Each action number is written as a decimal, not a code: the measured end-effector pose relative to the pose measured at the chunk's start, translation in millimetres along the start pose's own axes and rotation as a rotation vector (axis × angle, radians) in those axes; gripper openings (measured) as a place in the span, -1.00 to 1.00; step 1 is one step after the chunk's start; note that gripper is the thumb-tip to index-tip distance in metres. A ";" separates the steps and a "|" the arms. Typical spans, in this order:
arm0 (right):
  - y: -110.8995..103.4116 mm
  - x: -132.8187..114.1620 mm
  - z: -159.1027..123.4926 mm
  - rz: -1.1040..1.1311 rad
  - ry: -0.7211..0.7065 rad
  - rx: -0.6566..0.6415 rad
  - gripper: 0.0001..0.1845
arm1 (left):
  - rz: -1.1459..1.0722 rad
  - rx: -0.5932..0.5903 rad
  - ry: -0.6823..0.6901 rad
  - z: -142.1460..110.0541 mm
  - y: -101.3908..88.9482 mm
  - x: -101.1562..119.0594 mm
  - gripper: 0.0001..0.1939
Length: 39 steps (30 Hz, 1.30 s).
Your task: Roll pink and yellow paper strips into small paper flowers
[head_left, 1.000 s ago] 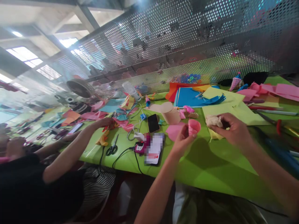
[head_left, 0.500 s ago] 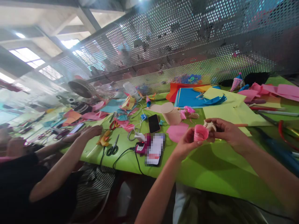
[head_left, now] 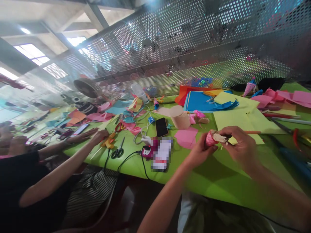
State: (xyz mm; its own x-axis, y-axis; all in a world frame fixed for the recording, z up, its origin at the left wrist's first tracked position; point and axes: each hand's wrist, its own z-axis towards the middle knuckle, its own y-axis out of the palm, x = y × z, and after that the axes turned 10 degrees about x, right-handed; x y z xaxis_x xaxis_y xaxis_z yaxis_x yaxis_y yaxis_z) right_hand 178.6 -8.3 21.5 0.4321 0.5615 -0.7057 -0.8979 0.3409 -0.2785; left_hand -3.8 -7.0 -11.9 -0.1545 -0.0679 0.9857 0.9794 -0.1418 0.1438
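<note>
My left hand [head_left: 200, 152] is closed round a pink paper cone [head_left: 211, 138], tilted with its wide end to the right. A crumpled cream-coloured paper piece [head_left: 219, 137] sits against the cone's mouth; how deep it goes inside I cannot tell. The fingers of my right hand [head_left: 239, 144] pinch this cream piece from the right side. Both hands hover above the green tabletop [head_left: 211, 181]. Just beyond them lie yellow paper sheets [head_left: 239, 119], and a pink paper piece [head_left: 186, 137] is left of my left hand.
A phone [head_left: 161, 154] lies beside a magenta power strip [head_left: 148, 152] with cables. Scissors [head_left: 118, 152], a black phone [head_left: 161, 127], a peach paper roll [head_left: 179, 117] and blue sheets [head_left: 201, 102] surround it. At left, a co-worker's hand [head_left: 100, 136] touches yellow paper. A perforated metal screen [head_left: 170, 55] stands behind.
The pink cone has turned from facing me to pointing right, and the cream piece now meets its mouth. The co-worker's hand has reached down to the yellow paper.
</note>
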 end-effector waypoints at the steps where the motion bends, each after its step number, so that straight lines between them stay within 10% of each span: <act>1: 1.8 0.6 -0.9 -0.032 -0.037 -0.024 -0.86 | -0.012 -0.002 -0.004 -0.5 0.5 0.3 -0.39; 12: -3.1 -9.5 6.3 -0.119 -0.186 -0.395 -0.78 | 0.015 -0.042 0.025 -1.7 -11.2 -9.1 -0.38; 23: -4.7 -3.5 9.5 0.088 0.059 -0.159 -0.95 | -0.024 0.016 -0.037 0.4 -5.6 -9.4 -0.38; 39: -11.0 -6.3 8.0 -0.058 -0.301 -0.200 -0.68 | -0.127 0.022 -0.092 4.8 -13.0 -12.4 -0.31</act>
State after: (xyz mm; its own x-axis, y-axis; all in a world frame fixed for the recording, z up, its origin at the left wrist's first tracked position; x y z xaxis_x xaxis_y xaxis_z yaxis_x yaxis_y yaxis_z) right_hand 186.4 -9.6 34.2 0.4611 0.7524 -0.4704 -0.8573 0.2411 -0.4548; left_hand -14.0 0.5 -25.5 -0.2656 0.0402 0.9633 0.9556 -0.1216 0.2685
